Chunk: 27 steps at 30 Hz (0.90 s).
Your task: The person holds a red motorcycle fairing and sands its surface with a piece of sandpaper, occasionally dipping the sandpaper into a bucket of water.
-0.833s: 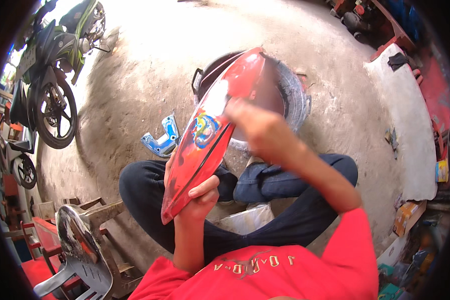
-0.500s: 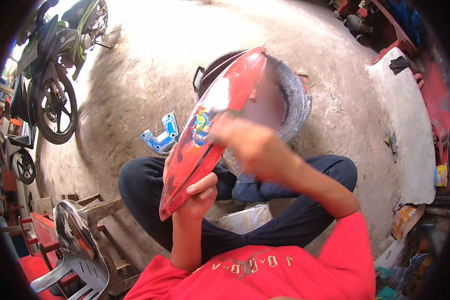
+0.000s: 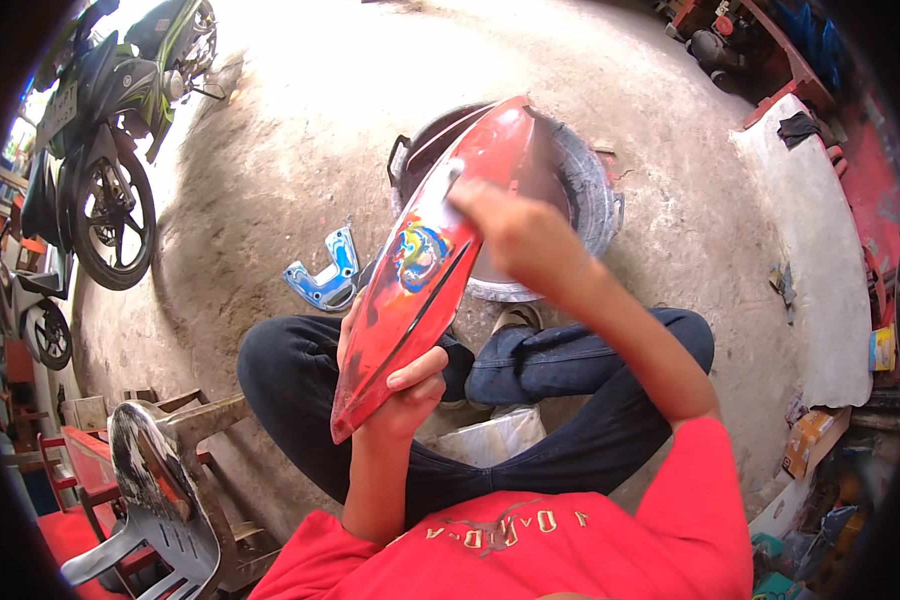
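Observation:
A long red motorcycle fairing panel (image 3: 388, 335) slants away from me, its near end low by my left thigh and its far end over a round tub (image 3: 595, 195). My left hand (image 3: 410, 393) grips the panel's near part, with fingers wrapped round its edge. Around the middle of the panel, worn paint shows swirls of blue, yellow and white. My right hand (image 3: 525, 238) presses with bunched fingers on the panel just beyond that patch. Motion smears these fingertips, and whatever may be under them is hidden. Brownish liquid appears to stand in the tub.
A blue and white plastic part (image 3: 325, 275) lies on the concrete floor left of the tub. Motorcycles (image 3: 110, 190) stand at the far left. A worn plastic chair (image 3: 165, 490) is near on the left. A white slab (image 3: 810, 260) runs along the right.
My right hand has slid farther up the panel, away from me, uncovering more of the multicoloured patch. The panel has shifted slightly to the right in my left hand.

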Available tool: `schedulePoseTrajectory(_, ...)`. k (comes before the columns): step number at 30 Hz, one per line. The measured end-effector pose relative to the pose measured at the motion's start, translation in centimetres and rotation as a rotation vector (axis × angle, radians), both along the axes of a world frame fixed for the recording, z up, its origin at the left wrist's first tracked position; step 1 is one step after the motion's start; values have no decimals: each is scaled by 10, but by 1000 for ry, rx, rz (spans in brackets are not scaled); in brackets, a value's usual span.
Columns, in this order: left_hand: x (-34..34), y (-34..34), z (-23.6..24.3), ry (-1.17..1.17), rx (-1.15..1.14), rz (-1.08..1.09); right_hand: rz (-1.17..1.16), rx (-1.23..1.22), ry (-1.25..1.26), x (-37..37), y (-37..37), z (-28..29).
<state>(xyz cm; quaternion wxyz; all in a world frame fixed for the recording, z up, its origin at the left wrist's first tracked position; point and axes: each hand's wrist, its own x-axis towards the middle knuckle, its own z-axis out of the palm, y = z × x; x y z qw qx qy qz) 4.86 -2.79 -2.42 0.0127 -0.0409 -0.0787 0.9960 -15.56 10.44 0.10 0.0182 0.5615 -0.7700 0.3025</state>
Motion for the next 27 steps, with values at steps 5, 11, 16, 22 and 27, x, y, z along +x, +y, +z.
schedulePoseTrajectory(5, 0, -1, -1, 39, 23, 11, 177, -125, 134, 19, -2, 7)
schedulePoseTrajectory(11, -1, 0, 1, 60, 1, -11, -207, 195, -201, -15, -7, 8)
schedulePoseTrajectory(16, -4, 0, -1, 108, 33, -5, 292, -168, 120, 52, -3, 17)
schedulePoseTrajectory(22, -2, -2, -1, 66, 16, -4, -168, -8, -76, -4, 5, -4)
schedulePoseTrajectory(27, -1, -4, 0, 26, 20, -10, 310, -222, 162, 45, 8, 7)
